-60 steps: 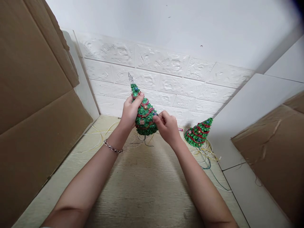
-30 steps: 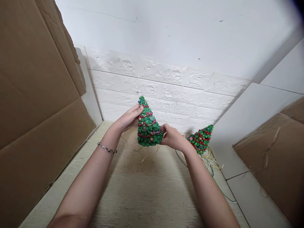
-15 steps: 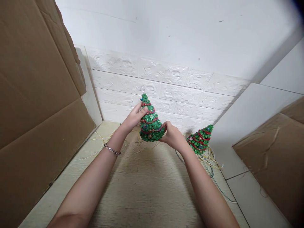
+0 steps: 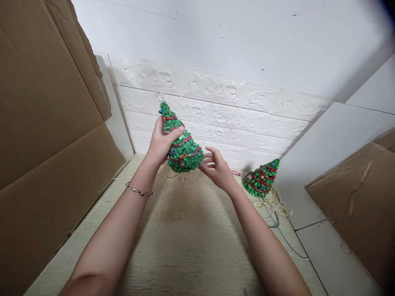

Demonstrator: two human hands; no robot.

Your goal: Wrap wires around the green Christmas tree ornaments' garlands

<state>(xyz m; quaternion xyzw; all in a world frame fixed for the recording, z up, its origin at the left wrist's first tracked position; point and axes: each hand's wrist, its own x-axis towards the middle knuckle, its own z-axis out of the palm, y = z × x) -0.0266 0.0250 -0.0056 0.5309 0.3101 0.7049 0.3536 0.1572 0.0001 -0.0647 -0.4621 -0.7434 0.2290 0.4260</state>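
My left hand is closed around the upper side of a small green Christmas tree, its thumb across the front. Red garlands and little ornaments wrap the tree, and a blue bauble sits near its tip. The tree is held above the table, tilted with its top to the left. At the base's right edge is my right hand, fingers apart and slightly curled; I cannot tell whether the fingertips touch the tree. A second decorated Christmas tree leans at the right, among loose wires.
Yellow, white and green wires lie tangled under the second tree. A small red-and-white item lies by the wall. Cardboard stands at the left, and more cardboard at the right. The white brick-patterned wall closes off the back.
My left hand has moved left and up with the tree, which now tilts further left. The fingers of my right hand have loosened from the base and spread.
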